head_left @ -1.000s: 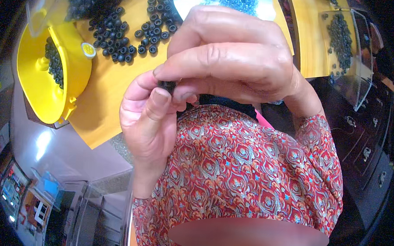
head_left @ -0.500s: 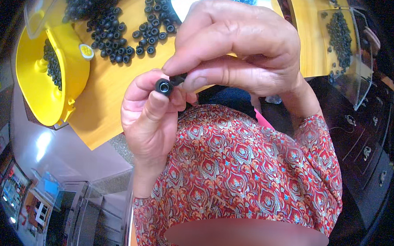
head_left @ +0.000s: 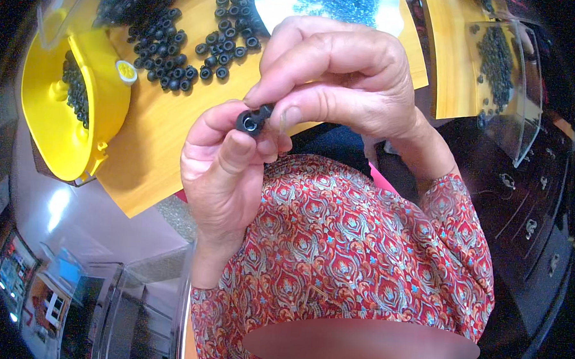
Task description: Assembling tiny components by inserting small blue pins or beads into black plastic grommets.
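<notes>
Fingers of the left hand (head_left: 226, 177) and right hand (head_left: 343, 86) are closed together on a small black rubber ring (head_left: 248, 122), possibly two joined pieces, held above the yellow wooden counter (head_left: 167, 142); loose black rings (head_left: 177, 65) lie near a yellow plastic bin (head_left: 53, 118)

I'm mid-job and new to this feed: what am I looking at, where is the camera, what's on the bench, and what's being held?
No machine here: these are a person's two bare hands, filmed by a wide fisheye camera on their head, looking down, so edges bend. The left hand and right hand together pinch a small black ring close to the lens. Behind them, a wooden bench carries loose black rings, a yellow bin with more inside, a tray of blue bits, and a clear bin at right.
</notes>
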{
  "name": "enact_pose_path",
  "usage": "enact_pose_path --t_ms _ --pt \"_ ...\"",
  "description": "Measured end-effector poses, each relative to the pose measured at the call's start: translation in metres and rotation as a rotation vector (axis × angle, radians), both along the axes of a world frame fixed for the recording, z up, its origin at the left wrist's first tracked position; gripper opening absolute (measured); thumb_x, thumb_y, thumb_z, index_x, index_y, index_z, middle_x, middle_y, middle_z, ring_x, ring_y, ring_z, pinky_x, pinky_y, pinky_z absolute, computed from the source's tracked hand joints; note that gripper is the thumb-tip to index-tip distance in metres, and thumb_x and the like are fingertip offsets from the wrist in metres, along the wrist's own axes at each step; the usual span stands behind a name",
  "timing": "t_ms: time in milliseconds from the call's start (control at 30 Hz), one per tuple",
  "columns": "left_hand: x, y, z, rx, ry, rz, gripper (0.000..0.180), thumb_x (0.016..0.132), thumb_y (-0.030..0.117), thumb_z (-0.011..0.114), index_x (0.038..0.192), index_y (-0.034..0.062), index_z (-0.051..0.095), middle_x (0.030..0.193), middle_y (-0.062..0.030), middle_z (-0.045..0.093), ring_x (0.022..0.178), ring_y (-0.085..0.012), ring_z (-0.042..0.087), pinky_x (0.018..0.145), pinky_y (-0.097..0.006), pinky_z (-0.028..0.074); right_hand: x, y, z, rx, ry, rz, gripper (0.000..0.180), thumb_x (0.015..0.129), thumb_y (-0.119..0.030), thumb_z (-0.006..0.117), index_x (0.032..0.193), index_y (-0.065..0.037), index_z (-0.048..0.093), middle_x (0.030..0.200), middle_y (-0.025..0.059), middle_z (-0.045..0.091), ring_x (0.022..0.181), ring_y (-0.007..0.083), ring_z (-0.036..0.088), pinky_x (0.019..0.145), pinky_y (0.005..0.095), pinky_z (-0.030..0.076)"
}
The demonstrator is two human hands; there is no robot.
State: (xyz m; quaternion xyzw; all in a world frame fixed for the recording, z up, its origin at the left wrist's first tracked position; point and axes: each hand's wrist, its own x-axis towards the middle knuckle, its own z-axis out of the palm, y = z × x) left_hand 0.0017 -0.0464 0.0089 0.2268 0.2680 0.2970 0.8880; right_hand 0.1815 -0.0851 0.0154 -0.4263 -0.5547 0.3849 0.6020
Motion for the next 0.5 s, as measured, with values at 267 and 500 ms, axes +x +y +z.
enact_pose_path --t_ms 267,500 --pt "-0.0008 0.0006 -0.0045 0.023 -0.042 -0.009 0.025 0.084 0.014 0.067 0.104 0.0001 0.06 0.083 -0.0111 0.064 0.074 -0.0197 0.06 0.073 -0.033 0.051 -0.0007 0.0 0.0017 0.001 -0.024 -0.013 0.019 0.069 -0.001 0.072 0.088 0.003 0.07 0.078 0.0099 0.061 0.073 0.0179 0.058 0.065 0.0277 0.045" --pt "-0.0003 0.0001 -0.0006 0.005 0.014 0.016 0.027 0.083 0.013 0.068 0.105 0.0004 0.06 0.087 -0.0123 0.065 0.075 -0.0201 0.061 0.073 -0.034 0.051 -0.0001 0.002 0.0001 0.08 -0.086 -0.005 0.02 0.069 -0.002 0.073 0.088 0.003 0.07 0.076 0.0096 0.061 0.07 0.0187 0.058 0.062 0.0285 0.045"
